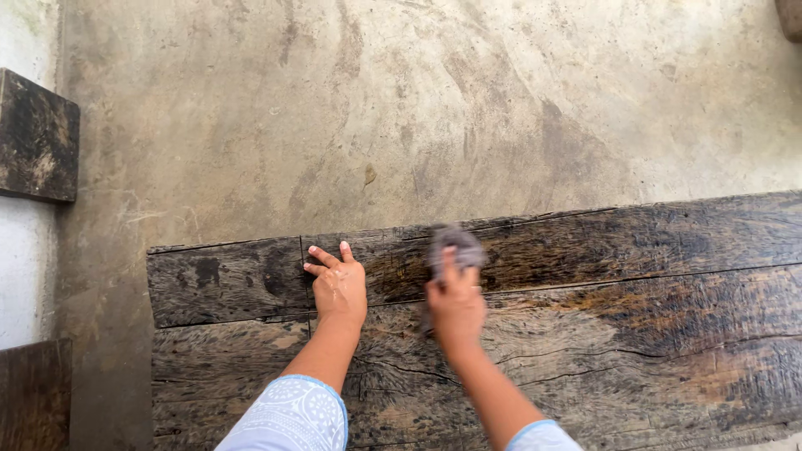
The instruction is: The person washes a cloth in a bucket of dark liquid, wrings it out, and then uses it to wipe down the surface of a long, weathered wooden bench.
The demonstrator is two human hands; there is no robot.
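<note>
Where a pale wall (25, 276) meets the stained concrete floor (418, 108), a dark plank (38, 138) sits at left; on the weathered wooden bench (626, 317) the left hand (338, 288) lies flat, fingers spread, empty, and beside it the right hand (455, 305) clutches a grey rag (455, 244) pressed to the bench's far board

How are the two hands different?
The left hand lies flat on the wooden plank with fingers spread and holds nothing; the right hand is curled around a grey cloth. The left looks sharp, the right blurred. Both are on the same plank, with pale sleeves.
</note>
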